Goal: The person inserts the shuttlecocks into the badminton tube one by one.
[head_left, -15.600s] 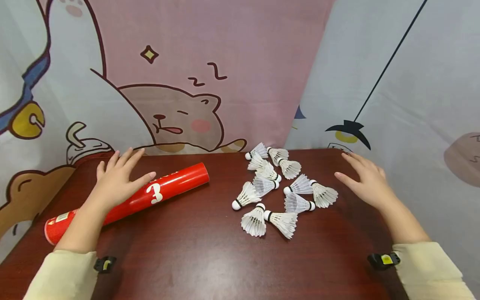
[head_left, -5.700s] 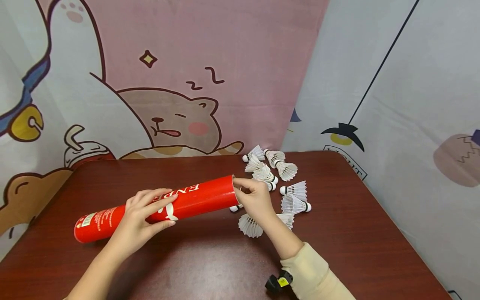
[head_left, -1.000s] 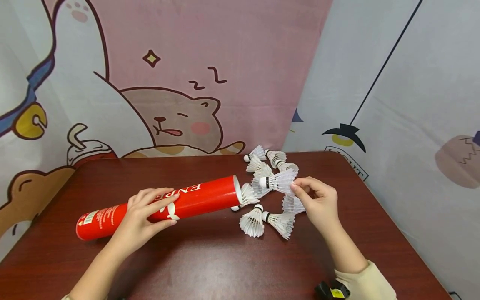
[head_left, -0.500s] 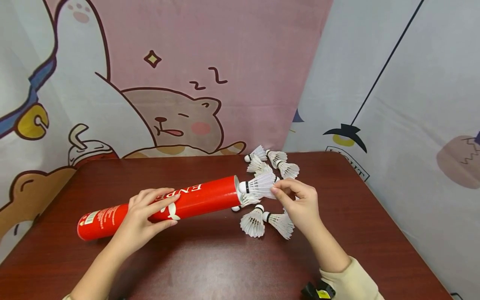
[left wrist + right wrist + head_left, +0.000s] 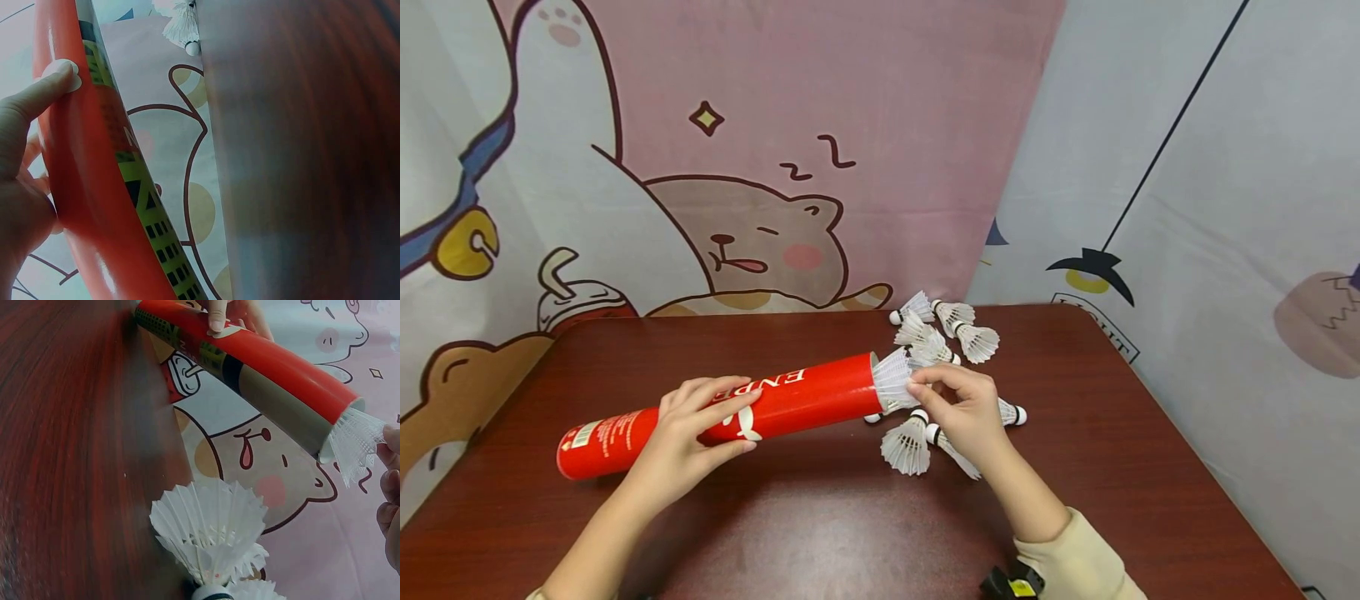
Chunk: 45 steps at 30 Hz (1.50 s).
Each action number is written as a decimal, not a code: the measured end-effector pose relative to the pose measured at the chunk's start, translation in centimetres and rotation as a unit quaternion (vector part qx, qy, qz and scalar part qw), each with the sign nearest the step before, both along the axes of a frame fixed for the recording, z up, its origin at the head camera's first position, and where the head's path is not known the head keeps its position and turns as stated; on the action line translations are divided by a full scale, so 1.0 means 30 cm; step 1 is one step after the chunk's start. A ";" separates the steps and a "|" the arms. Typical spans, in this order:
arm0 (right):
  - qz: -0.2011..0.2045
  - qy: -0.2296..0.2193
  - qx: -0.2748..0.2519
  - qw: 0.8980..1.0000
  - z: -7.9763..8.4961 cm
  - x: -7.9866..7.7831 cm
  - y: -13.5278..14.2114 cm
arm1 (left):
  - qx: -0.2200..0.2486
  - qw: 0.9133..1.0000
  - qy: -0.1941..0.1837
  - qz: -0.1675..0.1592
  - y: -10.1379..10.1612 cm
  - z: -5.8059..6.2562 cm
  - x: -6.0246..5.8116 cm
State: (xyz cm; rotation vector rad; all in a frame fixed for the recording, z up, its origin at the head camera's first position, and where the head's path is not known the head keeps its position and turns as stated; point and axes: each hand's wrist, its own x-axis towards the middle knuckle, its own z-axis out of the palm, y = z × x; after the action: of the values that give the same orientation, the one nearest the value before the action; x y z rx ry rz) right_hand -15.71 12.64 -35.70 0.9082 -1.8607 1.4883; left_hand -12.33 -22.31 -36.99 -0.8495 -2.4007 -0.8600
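My left hand (image 5: 696,425) grips a red shuttlecock tube (image 5: 820,390) around its middle, its mouth raised and facing right. Between thumb and fingers of my right hand (image 5: 962,408) is the skirt of a white shuttlecock (image 5: 892,379). Its cork end is hidden inside the tube's mouth, while the flared skirt sticks out. In the right wrist view that skirt (image 5: 356,444) shows at the tube's rim, pinched by the fingertips (image 5: 390,437). The left wrist view shows my left thumb (image 5: 50,87) lying along the tube (image 5: 81,156).
Several loose shuttlecocks (image 5: 976,342) lie behind and under the tube's mouth. Two more, one feathered (image 5: 906,446), lie in front, and another (image 5: 1013,413) is partly behind my right hand. A patterned cloth (image 5: 925,167) hangs behind the dark wooden table (image 5: 820,533).
My right hand has moved left with the shuttlecock, bringing it from above the pile into the tube's mouth, cork first. My left hand and the tube have stayed nearly still.
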 end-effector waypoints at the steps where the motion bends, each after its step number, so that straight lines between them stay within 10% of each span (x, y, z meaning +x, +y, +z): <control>1: 0.003 -0.007 0.000 1.000 0.001 0.002 -0.005 | -0.001 1.000 0.000 0.000 0.000 0.000 0.000; 15: 0.017 -0.027 0.012 0.999 0.071 0.051 -0.090 | 0.003 1.000 -0.003 -0.007 -0.001 0.003 -0.003; 27: 0.037 -0.071 0.025 0.996 -0.046 -0.029 -0.110 | -0.002 1.000 -0.010 -0.014 0.001 0.003 -0.003; 45: 0.093 -0.177 0.019 0.980 -0.052 -0.029 -0.117 | -0.005 1.000 -0.008 -0.014 0.005 -0.006 -0.002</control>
State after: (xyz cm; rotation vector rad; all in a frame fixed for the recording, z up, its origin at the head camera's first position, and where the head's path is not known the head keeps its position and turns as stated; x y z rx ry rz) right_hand -16.57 9.12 -37.26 0.9017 -2.1059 1.8325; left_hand -12.39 -22.17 -37.17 -0.8856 -2.4141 -0.8700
